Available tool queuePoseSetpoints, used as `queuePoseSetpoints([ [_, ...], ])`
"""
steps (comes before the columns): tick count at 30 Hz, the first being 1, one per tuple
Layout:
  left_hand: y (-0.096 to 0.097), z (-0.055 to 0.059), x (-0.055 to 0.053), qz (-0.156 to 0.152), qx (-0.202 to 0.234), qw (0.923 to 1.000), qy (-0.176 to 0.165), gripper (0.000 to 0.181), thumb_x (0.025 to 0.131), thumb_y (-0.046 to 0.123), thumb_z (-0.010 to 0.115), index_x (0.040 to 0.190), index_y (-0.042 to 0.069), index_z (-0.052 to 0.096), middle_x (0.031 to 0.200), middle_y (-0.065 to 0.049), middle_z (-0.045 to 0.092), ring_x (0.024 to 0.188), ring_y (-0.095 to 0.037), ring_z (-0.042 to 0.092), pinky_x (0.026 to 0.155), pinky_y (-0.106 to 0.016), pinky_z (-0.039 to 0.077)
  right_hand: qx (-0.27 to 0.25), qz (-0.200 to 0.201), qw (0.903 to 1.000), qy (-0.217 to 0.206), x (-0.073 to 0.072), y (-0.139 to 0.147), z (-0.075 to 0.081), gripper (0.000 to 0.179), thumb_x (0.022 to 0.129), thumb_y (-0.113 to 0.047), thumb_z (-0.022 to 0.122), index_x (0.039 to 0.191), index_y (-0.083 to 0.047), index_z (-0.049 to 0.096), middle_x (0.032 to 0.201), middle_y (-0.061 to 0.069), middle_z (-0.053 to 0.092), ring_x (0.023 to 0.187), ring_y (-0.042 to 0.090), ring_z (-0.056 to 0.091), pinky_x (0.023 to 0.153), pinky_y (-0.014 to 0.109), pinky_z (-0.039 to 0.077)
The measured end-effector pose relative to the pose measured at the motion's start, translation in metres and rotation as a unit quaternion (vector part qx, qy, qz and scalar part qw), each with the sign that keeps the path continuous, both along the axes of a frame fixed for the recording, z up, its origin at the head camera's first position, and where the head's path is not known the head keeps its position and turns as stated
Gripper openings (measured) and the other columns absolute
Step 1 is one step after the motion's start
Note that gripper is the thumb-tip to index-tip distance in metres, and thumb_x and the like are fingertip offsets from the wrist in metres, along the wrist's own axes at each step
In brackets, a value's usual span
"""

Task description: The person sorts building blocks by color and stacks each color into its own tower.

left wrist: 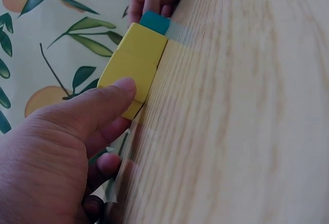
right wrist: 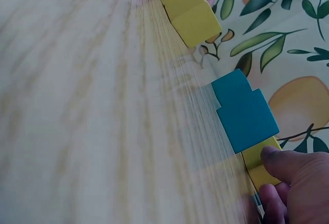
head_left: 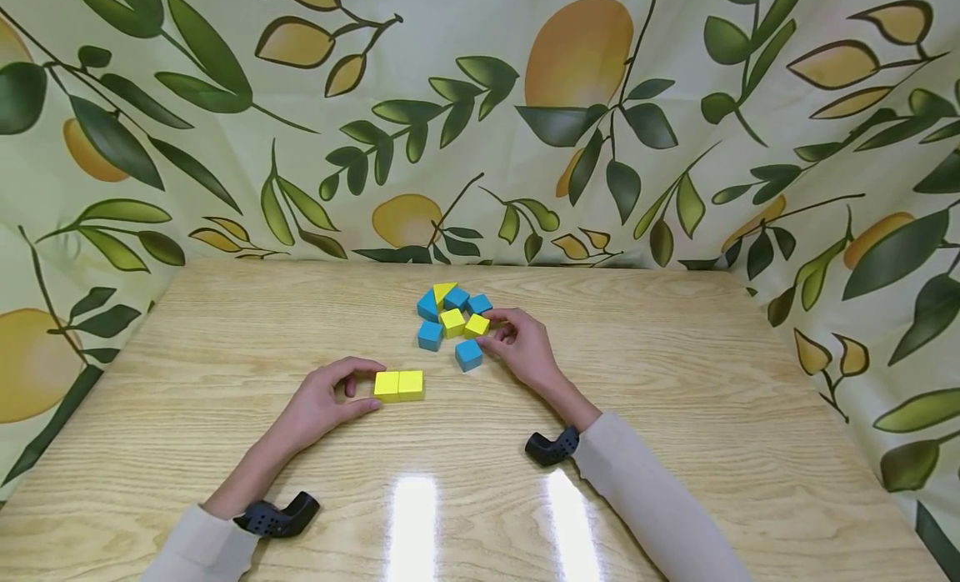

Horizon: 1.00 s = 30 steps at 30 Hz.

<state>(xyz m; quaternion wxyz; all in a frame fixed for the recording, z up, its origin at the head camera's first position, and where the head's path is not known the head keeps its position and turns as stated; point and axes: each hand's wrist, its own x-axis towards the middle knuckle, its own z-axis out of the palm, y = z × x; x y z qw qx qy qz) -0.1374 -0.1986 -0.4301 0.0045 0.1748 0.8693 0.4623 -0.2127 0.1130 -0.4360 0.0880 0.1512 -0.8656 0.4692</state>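
Note:
Two yellow cubes stand side by side on the table, and my left hand (head_left: 322,401) grips the nearer-left yellow cube (head_left: 386,387) between thumb and fingers. Its neighbour, another yellow cube (head_left: 412,385), sits flush against it. Over at the pile, my right hand (head_left: 522,346) pinches a yellow cube (head_left: 477,326) at the pile's right side. In the right wrist view the thumb lies on that yellow cube (right wrist: 261,161), behind a blue cube (right wrist: 247,120). In front of the pile stands a blue cube (head_left: 468,355), close to the right thumb.
The pile also has a yellow cube (head_left: 452,323), a yellow triangular block (head_left: 444,292) and several blue blocks, among them a blue cube (head_left: 430,335) on the left. A patterned cloth (head_left: 465,148) hangs behind the wooden table (head_left: 675,373). Each wrist wears a black camera band.

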Motion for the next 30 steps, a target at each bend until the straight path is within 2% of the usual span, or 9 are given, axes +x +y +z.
queuePoseSetpoints([
  [11, -0.0002, 0.0014, -0.0006, -0.002, -0.005, 1.0, 0.001, 0.042, 0.079, 0.023, 0.08, 0.118, 0.018, 0.065, 0.078, -0.002, 0.05, 0.072, -0.019, 0.044, 0.059, -0.027, 0.033, -0.012, 0.007, 0.9998, -0.011, -0.0006, 0.0031, 0.0026, 0.033, 0.082, -0.01, 0.076, 0.113, -0.005, 0.067, 0.097, 0.006, 0.06, 0.078, 0.015, 0.06, 0.068, 0.027, 0.05],
  [22, -0.0007, 0.0002, -0.0002, -0.002, -0.004, 1.0, 0.005, 0.044, 0.079, 0.021, 0.08, 0.119, 0.015, 0.065, 0.079, -0.001, 0.051, 0.072, -0.018, 0.044, 0.059, -0.027, 0.033, -0.038, 0.02, 0.9991, 0.004, -0.0013, 0.0053, 0.0004, 0.033, 0.081, -0.008, 0.077, 0.112, -0.003, 0.067, 0.092, 0.006, 0.06, 0.079, 0.015, 0.061, 0.069, 0.025, 0.052],
  [30, -0.0008, -0.0012, 0.0001, -0.003, -0.001, 1.0, 0.006, 0.044, 0.078, 0.021, 0.081, 0.119, 0.016, 0.065, 0.079, -0.001, 0.051, 0.072, -0.019, 0.044, 0.06, -0.027, 0.033, -0.06, 0.036, 0.9973, 0.022, -0.0002, 0.0049, 0.0048, 0.033, 0.081, -0.008, 0.077, 0.112, -0.003, 0.067, 0.096, 0.007, 0.06, 0.079, 0.015, 0.061, 0.069, 0.026, 0.052],
])
